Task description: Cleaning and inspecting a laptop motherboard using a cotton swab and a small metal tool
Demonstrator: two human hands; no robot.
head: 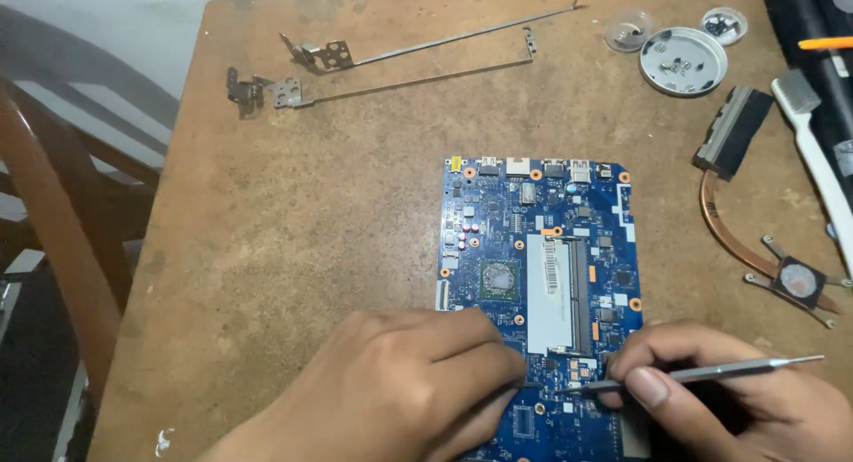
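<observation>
Dim, warm, even light on my table (pixel 267 249); soft shadows under my hands, slight grain, upper left of frame paler.

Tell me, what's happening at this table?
A person is bent over a blue circuit board on a brown table. The left hand rests on the board's near edge, while the right hand holds a thin metal tool, its tip on the board. Two metal hinge bars, a copper heat pipe and a small dish of screws lie nearby.
</observation>
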